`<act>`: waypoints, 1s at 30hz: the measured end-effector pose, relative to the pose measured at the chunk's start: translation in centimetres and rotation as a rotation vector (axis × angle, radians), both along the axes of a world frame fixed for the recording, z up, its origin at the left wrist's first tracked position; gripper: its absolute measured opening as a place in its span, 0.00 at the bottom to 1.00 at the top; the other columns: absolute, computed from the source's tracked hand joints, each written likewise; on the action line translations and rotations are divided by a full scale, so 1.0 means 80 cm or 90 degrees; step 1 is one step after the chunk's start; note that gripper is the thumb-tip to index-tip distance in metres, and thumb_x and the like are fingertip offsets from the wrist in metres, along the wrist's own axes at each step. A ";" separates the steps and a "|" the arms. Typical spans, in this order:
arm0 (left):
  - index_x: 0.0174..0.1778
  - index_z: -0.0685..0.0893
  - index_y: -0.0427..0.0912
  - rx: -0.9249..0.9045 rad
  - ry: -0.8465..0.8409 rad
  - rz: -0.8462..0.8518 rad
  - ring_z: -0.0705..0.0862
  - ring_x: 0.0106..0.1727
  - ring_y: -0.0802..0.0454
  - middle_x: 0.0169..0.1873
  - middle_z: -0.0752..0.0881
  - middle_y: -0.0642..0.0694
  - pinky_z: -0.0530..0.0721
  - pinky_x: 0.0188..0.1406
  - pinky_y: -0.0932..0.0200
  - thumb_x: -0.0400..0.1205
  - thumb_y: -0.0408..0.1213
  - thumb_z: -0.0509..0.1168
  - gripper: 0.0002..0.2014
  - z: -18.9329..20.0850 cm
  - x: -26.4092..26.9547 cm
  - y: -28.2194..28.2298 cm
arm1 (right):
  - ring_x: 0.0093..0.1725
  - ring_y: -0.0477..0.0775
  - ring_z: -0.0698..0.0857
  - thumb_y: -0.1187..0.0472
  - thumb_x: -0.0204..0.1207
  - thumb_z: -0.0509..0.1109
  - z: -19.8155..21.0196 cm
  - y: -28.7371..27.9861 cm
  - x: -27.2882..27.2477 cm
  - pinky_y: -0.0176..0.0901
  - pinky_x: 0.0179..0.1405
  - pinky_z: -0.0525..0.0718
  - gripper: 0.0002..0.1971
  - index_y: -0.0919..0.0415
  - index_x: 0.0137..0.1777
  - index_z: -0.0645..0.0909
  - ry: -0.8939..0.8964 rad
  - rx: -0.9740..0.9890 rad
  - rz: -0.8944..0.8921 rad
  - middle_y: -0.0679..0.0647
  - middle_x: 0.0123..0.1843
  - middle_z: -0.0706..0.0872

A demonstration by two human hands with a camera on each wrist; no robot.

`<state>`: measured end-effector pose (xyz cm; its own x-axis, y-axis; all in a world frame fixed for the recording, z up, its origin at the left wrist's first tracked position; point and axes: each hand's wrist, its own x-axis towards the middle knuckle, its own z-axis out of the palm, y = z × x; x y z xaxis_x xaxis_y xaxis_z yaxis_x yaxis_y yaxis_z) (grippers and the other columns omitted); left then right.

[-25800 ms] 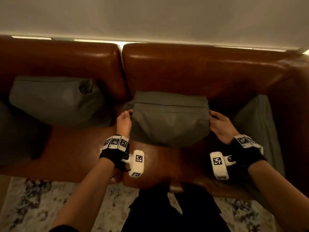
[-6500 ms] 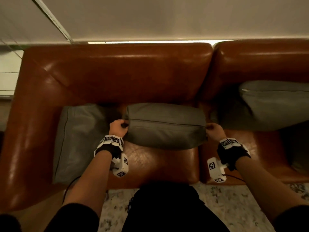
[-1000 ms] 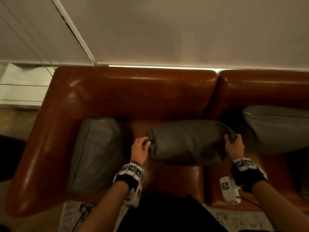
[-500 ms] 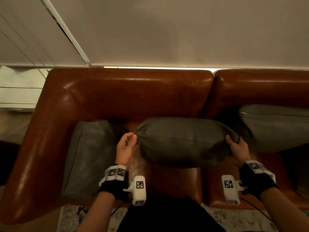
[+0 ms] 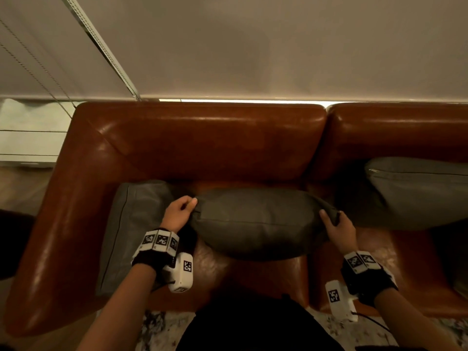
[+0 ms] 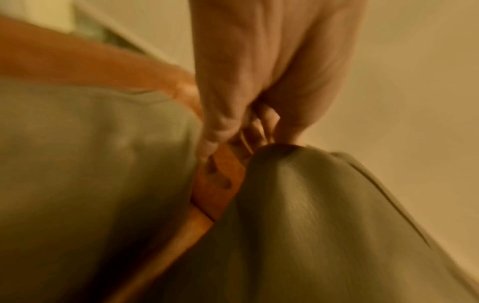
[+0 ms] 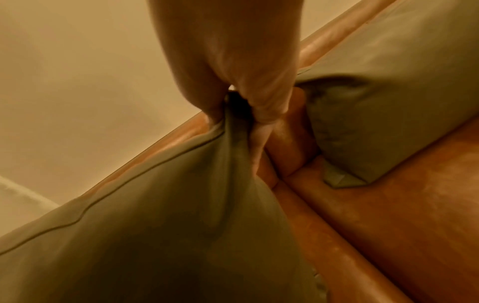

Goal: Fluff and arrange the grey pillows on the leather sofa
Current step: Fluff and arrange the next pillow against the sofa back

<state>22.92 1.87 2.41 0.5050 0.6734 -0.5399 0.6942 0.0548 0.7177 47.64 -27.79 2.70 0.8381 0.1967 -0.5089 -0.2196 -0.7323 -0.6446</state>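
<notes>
The middle grey pillow [image 5: 260, 224] lies lengthwise on the brown leather sofa's seat [image 5: 253, 274], puffed up in its middle. My left hand [image 5: 181, 211] is at its left corner. In the left wrist view the thumb and curled fingers [image 6: 215, 131] meet at the tip of the pillow [image 6: 324, 225], blurred. My right hand [image 5: 336, 224] pinches the right corner, and the fabric [image 7: 155, 225] bunches between thumb and fingers [image 7: 261, 114]. A second grey pillow [image 5: 134, 231] lies against the left armrest. A third [image 5: 417, 193] leans on the right backrest.
The sofa's backrest [image 5: 202, 143] runs along a pale wall, and its thick left armrest [image 5: 58, 236] ends near a window blind. A patterned rug [image 5: 157, 325] lies in front of the seat, where my dark-clothed body [image 5: 253, 325] stands.
Half a second ago my left hand was off the pillow with loose fingers; now it has closed in on the left corner. The right hand has kept its hold on the right corner.
</notes>
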 end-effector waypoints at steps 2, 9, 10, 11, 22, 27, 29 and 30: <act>0.41 0.84 0.46 -0.228 -0.117 0.105 0.87 0.44 0.53 0.37 0.90 0.48 0.83 0.47 0.62 0.86 0.38 0.55 0.13 0.013 0.007 -0.006 | 0.58 0.65 0.84 0.40 0.70 0.70 -0.003 -0.020 0.009 0.52 0.57 0.80 0.23 0.61 0.52 0.84 0.025 0.048 -0.010 0.63 0.54 0.87; 0.57 0.82 0.36 -0.391 -0.168 0.286 0.85 0.57 0.45 0.53 0.88 0.40 0.81 0.55 0.53 0.85 0.53 0.51 0.25 0.017 0.015 -0.022 | 0.51 0.65 0.87 0.40 0.68 0.73 -0.008 -0.039 0.027 0.63 0.58 0.84 0.18 0.57 0.40 0.85 0.019 0.035 -0.070 0.65 0.46 0.89; 0.58 0.81 0.39 -0.379 -0.176 0.299 0.83 0.59 0.45 0.54 0.87 0.41 0.80 0.56 0.52 0.84 0.56 0.48 0.26 0.015 0.014 -0.024 | 0.50 0.68 0.87 0.45 0.71 0.72 -0.007 -0.034 0.026 0.63 0.56 0.84 0.18 0.62 0.42 0.84 0.002 0.015 -0.049 0.67 0.46 0.88; 0.59 0.80 0.42 -0.370 -0.177 0.294 0.83 0.59 0.46 0.54 0.86 0.43 0.80 0.57 0.52 0.84 0.59 0.46 0.27 0.016 0.011 -0.028 | 0.51 0.69 0.86 0.47 0.74 0.70 -0.008 -0.028 0.023 0.61 0.55 0.84 0.19 0.66 0.46 0.83 -0.007 0.000 -0.029 0.69 0.47 0.88; 0.41 0.87 0.31 0.200 0.026 0.166 0.85 0.43 0.39 0.39 0.89 0.33 0.79 0.49 0.53 0.79 0.40 0.67 0.13 0.008 -0.002 -0.046 | 0.56 0.67 0.84 0.52 0.79 0.65 0.012 -0.012 0.002 0.47 0.52 0.76 0.20 0.72 0.55 0.82 -0.124 -0.079 0.053 0.68 0.53 0.87; 0.34 0.82 0.31 0.280 -0.051 0.161 0.75 0.30 0.47 0.27 0.81 0.39 0.63 0.33 0.66 0.81 0.37 0.64 0.14 0.029 0.033 -0.073 | 0.41 0.58 0.83 0.55 0.77 0.69 0.014 0.021 -0.033 0.45 0.42 0.78 0.11 0.64 0.43 0.83 -0.220 -0.025 0.198 0.57 0.40 0.84; 0.34 0.82 0.30 0.302 -0.064 0.186 0.75 0.28 0.48 0.26 0.81 0.38 0.63 0.32 0.65 0.81 0.36 0.64 0.14 0.030 0.015 -0.054 | 0.43 0.63 0.84 0.56 0.78 0.68 0.025 0.004 -0.012 0.41 0.39 0.71 0.12 0.66 0.42 0.82 -0.199 0.013 0.104 0.58 0.37 0.82; 0.35 0.82 0.29 0.301 -0.052 0.186 0.75 0.27 0.50 0.25 0.80 0.40 0.63 0.32 0.65 0.81 0.37 0.64 0.14 0.029 0.004 -0.045 | 0.43 0.64 0.84 0.56 0.79 0.66 0.033 -0.004 0.000 0.41 0.37 0.70 0.13 0.66 0.41 0.81 -0.200 0.027 0.067 0.59 0.36 0.81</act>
<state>23.22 -1.74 4.69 0.2882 0.9509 -0.1126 0.6400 -0.1039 0.7613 47.62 -28.10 5.36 0.9269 0.3056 -0.2179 0.0699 -0.7110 -0.6998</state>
